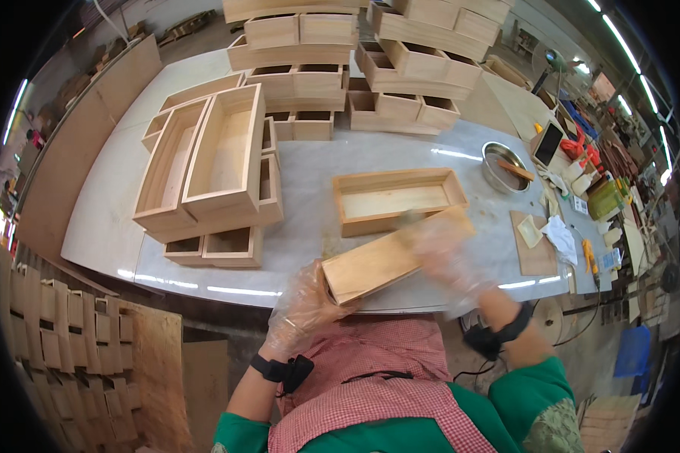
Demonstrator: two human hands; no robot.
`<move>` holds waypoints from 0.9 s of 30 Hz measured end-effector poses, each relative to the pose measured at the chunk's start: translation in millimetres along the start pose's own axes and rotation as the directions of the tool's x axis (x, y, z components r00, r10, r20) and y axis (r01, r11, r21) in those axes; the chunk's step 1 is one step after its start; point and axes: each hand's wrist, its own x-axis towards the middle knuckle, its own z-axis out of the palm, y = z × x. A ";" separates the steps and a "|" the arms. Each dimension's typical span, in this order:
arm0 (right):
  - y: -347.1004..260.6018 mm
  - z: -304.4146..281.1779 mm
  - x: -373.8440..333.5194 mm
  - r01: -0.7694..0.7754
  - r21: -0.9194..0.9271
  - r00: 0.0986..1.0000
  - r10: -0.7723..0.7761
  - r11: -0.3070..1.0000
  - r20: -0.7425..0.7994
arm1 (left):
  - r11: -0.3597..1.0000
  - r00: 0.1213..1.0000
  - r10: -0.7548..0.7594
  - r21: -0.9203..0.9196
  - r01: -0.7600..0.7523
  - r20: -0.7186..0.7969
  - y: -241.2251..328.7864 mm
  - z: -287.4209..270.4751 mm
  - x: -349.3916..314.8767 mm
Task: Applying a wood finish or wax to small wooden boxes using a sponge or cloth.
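At the near edge of the table, at 6 o'clock, a long wooden box lies tilted between both gloved hands. The left hand grips its near end, fingers clenched around the corner. The right hand rests on the far part of the box; motion blur hides its fingers, so their state cannot be told. Just beyond, at 12 o'clock from the held box, an open tray of the same wood lies flat on the table.

Progress, as a judgement: many boxes are already built. Box stacks stand at 10 o'clock, and further stacks at 12 o'clock. The held box appears to be mid-process.

A metal bowl sits at 2 o'clock. Cluttered workshop benches fill the right side; cut wooden pieces stand at 8 o'clock.
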 end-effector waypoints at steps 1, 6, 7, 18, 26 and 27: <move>20.7 5.7 -12.2 -0.186 0.350 0.973 0.222 0.918 -0.066 | 1.000 1.000 0.014 -0.025 -0.015 -0.010 2.4 -2.5 -2.0; -19.0 -15.6 17.8 -0.131 0.990 0.924 0.369 0.048 0.104 | 0.979 1.000 0.017 -0.202 -0.012 0.019 0.2 3.9 0.5; -30.5 -23.4 36.0 -0.070 0.978 0.933 0.335 -0.197 0.134 | 0.974 0.998 0.063 -0.220 -0.061 -0.001 2.7 3.4 2.1; 25.2 -12.8 -31.3 -0.300 0.770 0.898 0.440 0.563 0.028 | 0.998 0.998 0.037 0.057 -0.034 -0.055 -7.1 4.7 -3.5; -29.8 -110.9 79.4 0.272 0.938 0.840 0.421 0.217 -0.341 | 0.930 0.931 0.350 0.157 -0.332 -0.106 -65.7 12.7 -14.0; -32.5 -116.3 74.5 0.187 0.965 0.930 0.350 -0.185 -0.113 | 0.931 0.932 0.346 0.163 -0.326 -0.108 -71.3 14.6 -13.8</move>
